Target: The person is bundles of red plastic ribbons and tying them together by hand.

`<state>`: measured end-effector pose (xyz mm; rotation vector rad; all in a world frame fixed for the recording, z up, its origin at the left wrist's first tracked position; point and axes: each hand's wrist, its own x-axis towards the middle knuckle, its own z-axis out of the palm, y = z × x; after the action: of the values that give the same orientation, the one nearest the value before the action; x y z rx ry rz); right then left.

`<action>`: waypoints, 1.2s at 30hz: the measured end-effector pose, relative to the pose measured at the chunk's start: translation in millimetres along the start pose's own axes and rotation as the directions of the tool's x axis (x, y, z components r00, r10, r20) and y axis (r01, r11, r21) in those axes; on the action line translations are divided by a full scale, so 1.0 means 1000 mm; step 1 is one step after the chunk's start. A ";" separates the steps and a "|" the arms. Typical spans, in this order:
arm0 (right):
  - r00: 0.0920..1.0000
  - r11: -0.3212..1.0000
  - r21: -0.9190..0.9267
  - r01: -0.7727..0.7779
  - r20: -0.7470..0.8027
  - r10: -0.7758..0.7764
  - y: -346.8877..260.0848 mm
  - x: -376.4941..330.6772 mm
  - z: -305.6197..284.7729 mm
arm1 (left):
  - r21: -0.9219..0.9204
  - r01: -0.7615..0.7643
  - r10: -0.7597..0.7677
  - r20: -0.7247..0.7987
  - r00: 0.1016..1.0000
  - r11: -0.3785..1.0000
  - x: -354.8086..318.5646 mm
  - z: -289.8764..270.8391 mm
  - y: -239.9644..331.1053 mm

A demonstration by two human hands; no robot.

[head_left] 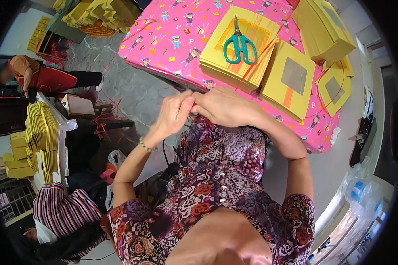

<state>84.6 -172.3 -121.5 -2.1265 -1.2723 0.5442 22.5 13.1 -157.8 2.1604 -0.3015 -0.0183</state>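
My left hand and my right hand meet in front of my chest, just off the near edge of the pink-covered table. Both have their fingers curled and pressed together; whatever they pinch is too small or hidden to make out. Beyond them, a pair of scissors with teal handles lies on a stack of yellow paper pieces. Thin red string trails over that stack. To its right is another yellow stack with a greyish square window and an orange stripe.
More yellow stacks stand at the far right of the table, with a yellow windowed piece beside them. At left, a person in stripes sits by piled yellow pieces; another person is farther back. Red string litters the floor.
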 end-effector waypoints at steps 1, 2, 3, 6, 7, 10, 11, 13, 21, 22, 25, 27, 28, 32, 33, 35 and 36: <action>0.999 1.000 -0.008 -0.016 0.047 0.016 -0.002 -0.003 -0.002 | 0.061 -0.039 0.043 -0.058 0.997 0.997 -0.004 0.007 -0.005; 0.999 1.000 -0.011 -0.022 0.044 0.022 0.000 -0.005 0.001 | 0.123 -0.074 0.089 -0.115 0.989 0.990 -0.007 0.011 -0.008; 0.998 1.000 0.011 0.014 0.056 -0.015 0.002 -0.008 0.006 | 0.120 -0.081 0.094 -0.109 0.990 0.990 -0.008 0.010 -0.008; 0.991 0.995 0.073 0.070 0.111 -0.078 0.009 -0.018 0.006 | 0.453 -0.408 0.493 -0.084 0.866 0.793 -0.013 -0.008 -0.012; 0.989 0.995 0.076 0.070 0.123 -0.079 0.010 -0.022 0.003 | 0.506 -0.420 0.523 -0.074 0.849 0.753 -0.016 -0.019 -0.012; 0.983 0.995 0.074 0.073 0.162 -0.084 0.014 -0.034 -0.019 | 0.619 -0.415 0.568 -0.061 0.821 0.667 -0.028 -0.052 -0.025; 0.984 0.996 0.040 0.076 0.158 -0.081 0.018 -0.040 -0.025 | 0.649 -0.387 0.569 -0.086 0.818 0.655 -0.032 -0.061 -0.031; 0.985 1.000 -0.021 0.024 0.173 -0.020 0.026 -0.053 -0.038 | 0.692 -0.315 0.572 -0.172 0.802 0.649 -0.038 -0.077 -0.051; 0.992 0.989 -0.099 -0.108 0.048 0.113 0.035 -0.072 -0.048 | 0.492 0.080 0.182 -0.461 0.869 0.867 -0.076 -0.083 -0.136; 0.989 0.982 -0.135 -0.135 0.045 0.142 0.030 -0.067 -0.045 | 0.352 0.142 0.020 -0.420 0.907 0.925 -0.072 -0.076 -0.137; 0.984 0.977 -0.139 -0.164 0.040 0.171 0.014 -0.053 -0.051 | 0.550 0.194 -0.055 -0.258 0.965 0.812 -0.052 -0.071 -0.123; 0.979 0.968 -0.167 -0.187 0.049 0.197 0.008 -0.043 -0.050 | 0.550 -0.030 0.244 -0.321 0.915 0.834 -0.031 -0.065 -0.092; 0.989 0.976 -0.177 -0.126 0.058 0.138 0.010 -0.038 -0.043 | 0.547 -0.046 0.259 -0.319 0.912 0.836 -0.019 -0.061 -0.073; 0.994 0.977 -0.210 0.044 0.109 -0.021 -0.001 -0.005 -0.015 | 0.097 -0.252 0.256 -0.028 0.966 0.963 0.004 -0.028 0.003; 0.994 0.975 -0.217 0.044 0.108 -0.020 -0.004 -0.004 -0.020 | 0.045 -0.168 0.164 0.078 0.983 0.985 0.006 -0.021 0.022; 0.981 0.980 -0.163 0.115 0.171 -0.087 -0.011 -0.003 -0.028 | -0.019 -0.106 0.108 0.166 0.980 0.994 0.004 -0.010 0.030; 0.982 0.980 -0.167 0.112 0.169 -0.083 -0.011 -0.004 -0.029 | -0.020 -0.111 0.113 0.166 0.980 0.994 0.001 -0.008 0.029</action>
<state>93.7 -180.0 -92.6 -2.1841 -1.5583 0.5906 18.0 3.8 -129.1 2.1314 -0.5186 -0.1370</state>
